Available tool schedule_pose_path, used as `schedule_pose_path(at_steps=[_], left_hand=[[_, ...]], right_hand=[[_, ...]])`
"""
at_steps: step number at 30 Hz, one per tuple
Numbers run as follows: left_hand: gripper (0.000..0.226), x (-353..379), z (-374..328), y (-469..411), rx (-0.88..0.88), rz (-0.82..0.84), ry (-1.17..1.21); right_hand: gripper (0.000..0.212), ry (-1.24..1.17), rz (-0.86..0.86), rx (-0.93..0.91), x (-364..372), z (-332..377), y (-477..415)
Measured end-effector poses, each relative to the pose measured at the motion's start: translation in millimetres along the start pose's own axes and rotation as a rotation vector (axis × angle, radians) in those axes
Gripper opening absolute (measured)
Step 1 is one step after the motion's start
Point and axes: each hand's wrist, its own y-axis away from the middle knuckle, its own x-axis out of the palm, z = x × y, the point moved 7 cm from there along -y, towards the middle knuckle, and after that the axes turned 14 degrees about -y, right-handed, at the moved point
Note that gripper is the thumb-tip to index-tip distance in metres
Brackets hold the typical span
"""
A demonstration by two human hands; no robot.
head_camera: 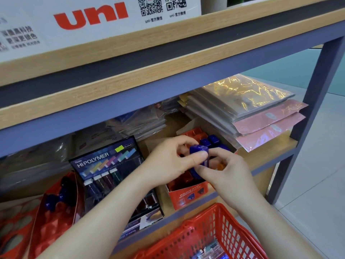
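Blue plastic sharpener [199, 152] sits pinched between our left hand [169, 158] and right hand [223, 168], lifted above its red cardboard box [186, 197] for inspection.

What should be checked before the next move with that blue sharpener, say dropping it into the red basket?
1. Grip: left hand and right hand both pinch the blue sharpener: ok.
2. Sharpener free of the red box: cannot tell, fingers hide its lower end.
3. Red basket sits below the hands, top open: ok.
4. Room in the basket: ok.
5. Sharpener undamaged: cannot tell.
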Motion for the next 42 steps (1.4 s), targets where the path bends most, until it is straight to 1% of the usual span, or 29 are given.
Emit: schedule_pose_path(at_steps=[1,2,4,5,6,8,9,10,12,14,16,18,21,23,29,31,34,35,36,37,38,39,40,42], left_hand=[[0.027,-0.2,-0.9,0.0,-0.006,-0.040,-0.058],[0.024,-0.7,1.2,-0.1,-0.032,-0.067,-0.050],[0.017,-1.3,8.4,-0.7,-0.105,-0.087,0.111],[0.018,-2.9,12.0,-0.7,-0.137,-0.105,0.185],[0.022,-6.3,16.6,-1.8,-0.168,-0.140,0.229],[0.032,-15.1,25.5,-5.9,-0.222,-0.212,0.247],[0.035,-18.0,28.2,-8.8,-0.238,-0.231,0.232],[0.037,-18.7,30.0,-12.6,-0.251,-0.235,0.210],[0.039,-14.7,28.6,-20.5,-0.258,-0.222,0.169],[0.040,-5.5,22.8,-29.1,-0.234,-0.189,0.100],[0.040,5.6,16.4,-37.4,-0.195,-0.140,-0.011],[0.041,17.8,12.4,-43.1,-0.170,-0.077,-0.121],[0.044,31.8,9.4,-45.8,-0.138,-0.017,-0.251],[0.043,34.5,8.2,-46.9,-0.114,-0.022,-0.282],[0.029,45.4,6.1,-47.8,-0.051,0.003,-0.392],[0.025,44.6,1.4,-48.7,-0.023,-0.005,-0.472],[0.035,43.1,-9.5,-45.1,0.026,0.029,-0.665],[0.035,42.2,-12.8,-40.9,0.042,0.023,-0.648],[0.032,41.1,-16.9,-34.4,0.062,0.004,-0.561],[0.031,39.1,-22.1,-24.8,0.079,-0.026,-0.411],[0.035,38.1,-26.5,-12.5,0.078,-0.050,-0.237],[0.045,37.7,-31.4,1.2,0.066,-0.064,-0.078],[0.054,37.4,-35.0,15.0,0.052,-0.077,0.033],[0.061,34.0,-35.1,39.0,0.009,-0.147,0.119]], right_hand=[[0.014,0.038,0.005,-0.021,0.5,1.6,0.7],[0.015,0.073,0.013,-0.038,0.9,3.3,1.5],[0.018,0.088,0.003,-0.030,-1.9,4.1,1.3],[0.019,0.007,-0.044,0.022,-7.6,3.3,0.2],[0.018,-0.143,-0.117,0.109,-16.3,-0.2,-1.1],[0.016,-0.520,-0.264,0.318,-32.8,-12.8,-0.3],[0.020,-0.705,-0.317,0.395,-38.4,-17.2,1.5],[0.026,-0.858,-0.349,0.440,-42.9,-20.0,2.8],[0.030,-1.069,-0.368,0.472,-48.9,-22.7,3.0],[0.025,-1.166,-0.368,0.471,-51.2,-23.4,2.3],[0.019,-1.138,-0.365,0.456,-52.0,-23.1,1.2],[0.019,-1.068,-0.337,0.441,-51.7,-24.9,-1.3],[0.047,-1.043,-0.308,0.422,-51.4,-27.0,-3.5],[0.053,-1.036,-0.298,0.412,-50.8,-24.2,-3.1],[0.045,-1.029,-0.319,0.376,-50.6,-19.2,-1.9],[0.043,-1.027,-0.322,0.387,-50.3,-20.1,-1.3],[0.031,-0.967,-0.284,0.430,-45.8,-22.6,0.0],[0.026,-0.942,-0.264,0.443,-42.7,-23.0,0.4],[0.023,-0.927,-0.244,0.450,-39.3,-23.0,0.7],[0.020,-0.928,-0.224,0.452,-35.5,-22.4,0.8],[0.019,-0.941,-0.203,0.451,-30.6,-20.8,1.1],[0.018,-0.964,-0.181,0.447,-25.1,-18.3,1.8],[0.017,-0.988,-0.154,0.441,-18.8,-15.2,3.2],[0.015,-0.987,-0.080,0.444,-4.2,-8.7,8.3]])
